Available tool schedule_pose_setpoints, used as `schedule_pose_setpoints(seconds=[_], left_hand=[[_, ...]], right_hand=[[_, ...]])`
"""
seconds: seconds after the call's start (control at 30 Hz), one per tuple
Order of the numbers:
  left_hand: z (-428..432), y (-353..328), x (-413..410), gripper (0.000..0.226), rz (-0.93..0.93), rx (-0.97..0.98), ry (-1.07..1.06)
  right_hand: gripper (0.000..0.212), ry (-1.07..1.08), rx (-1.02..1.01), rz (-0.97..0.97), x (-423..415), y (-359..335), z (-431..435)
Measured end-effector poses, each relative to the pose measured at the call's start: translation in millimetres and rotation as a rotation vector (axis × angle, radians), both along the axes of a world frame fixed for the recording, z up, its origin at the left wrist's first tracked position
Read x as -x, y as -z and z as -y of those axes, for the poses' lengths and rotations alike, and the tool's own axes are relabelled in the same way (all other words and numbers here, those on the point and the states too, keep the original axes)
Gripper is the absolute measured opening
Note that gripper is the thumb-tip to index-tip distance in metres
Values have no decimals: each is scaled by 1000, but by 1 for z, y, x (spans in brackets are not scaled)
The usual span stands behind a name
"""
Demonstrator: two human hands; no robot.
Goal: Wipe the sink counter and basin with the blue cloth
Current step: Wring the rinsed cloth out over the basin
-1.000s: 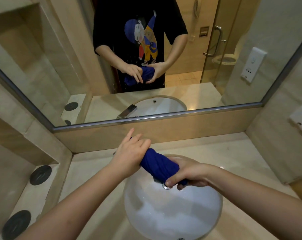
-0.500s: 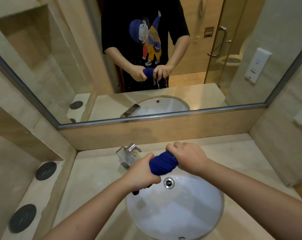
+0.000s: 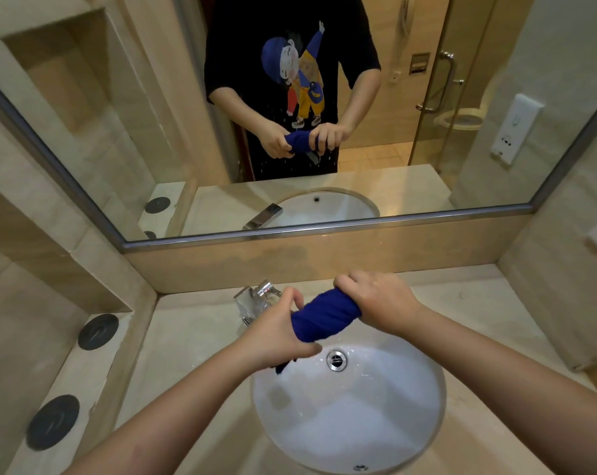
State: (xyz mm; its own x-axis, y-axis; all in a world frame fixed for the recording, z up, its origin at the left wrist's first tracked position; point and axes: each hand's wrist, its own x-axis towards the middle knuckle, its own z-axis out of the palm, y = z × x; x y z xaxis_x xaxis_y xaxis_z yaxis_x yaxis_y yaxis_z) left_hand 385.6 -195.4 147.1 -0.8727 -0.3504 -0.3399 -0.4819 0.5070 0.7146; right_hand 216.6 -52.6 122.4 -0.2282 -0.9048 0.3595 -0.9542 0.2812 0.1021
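Blue cloth [image 3: 324,317] twisted between both hands above the wet white basin [image 3: 352,416].

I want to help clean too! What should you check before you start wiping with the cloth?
1. Cloth held at both ends: ok. Left hand and right hand each grip one end.
2. Cloth over the basin so drips land inside: ok.
3. Cloth wrung out enough: cannot tell. It is twisted tight, and droplets show below it in the mirror.
4. Tap turned off: ok. No stream is running from it.
5. Counter free of things in the way: ok. Nothing loose lies on the part that shows.
6. Drain open or plugged: cannot tell.
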Motion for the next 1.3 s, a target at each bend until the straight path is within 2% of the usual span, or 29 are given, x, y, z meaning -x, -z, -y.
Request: schedule_pose_setpoints(seconds=[0.07,0.1,0.17,0.2,0.23,0.3,0.33,0.43,0.53,0.57,0.63,0.7,0.77,0.8,0.87,0.93,0.97,1.07,1.13,1.2,1.3], left_hand=[[13,1,2,62,-5,-34,-44],[19,4,3,54,1,25,-44],[27,7,6,31,36,262,29],[28,7,7,23,40,355,59],[27,5,9,18,21,408,70],[28,1,9,17,-44,478,84],[29,-3,9,23,-64,508,93],[30,-9,7,24,-129,548,129],[19,-18,10,24,-247,604,242],[14,-22,13,25,-282,613,278],[10,-26,17,26,-318,649,341],[11,-28,22,24,-289,719,393],[9,-29,28,22,-142,858,450],[6,-28,31,21,-34,938,473],[-4,-23,36,18,133,1029,475],[-12,-13,39,10,177,977,414],[-13,-9,40,3,176,925,373],[-8,7,45,17,143,703,269],[-12,13,44,17,139,583,268],[-17,19,40,19,131,513,289],[-23,25,31,27,99,368,214]], right_hand=[[40,52,19,-15,2,-10,-1],[40,68,14,-16,2,-14,-2],[39,79,-78,73,0,-20,-2],[42,82,-172,198,-2,-22,-3],[53,89,-262,355,-4,-24,-5],[87,93,-383,701,-9,-31,-9],[88,83,-415,837,-11,-36,-11],[47,62,-392,1112,-12,-47,-14],[37,54,-243,1400,-15,-48,-5],[42,51,-225,1524,-18,-45,-3],[64,12,-232,1681,-23,-40,1],[64,-50,-274,1726,-29,-36,2],[49,-28,-304,1661,-37,-34,1],[44,29,-296,1557,-42,-33,1],[37,161,-322,1132,-49,-28,7],[34,225,-347,585,-52,-26,12],[32,220,-325,416,-51,-23,14],[35,195,-300,157,-45,-17,14],[41,158,-257,-12,-44,-8,13],[48,147,-255,-61,-44,-4,14],[48,101,-236,-116,-45,2,12]])
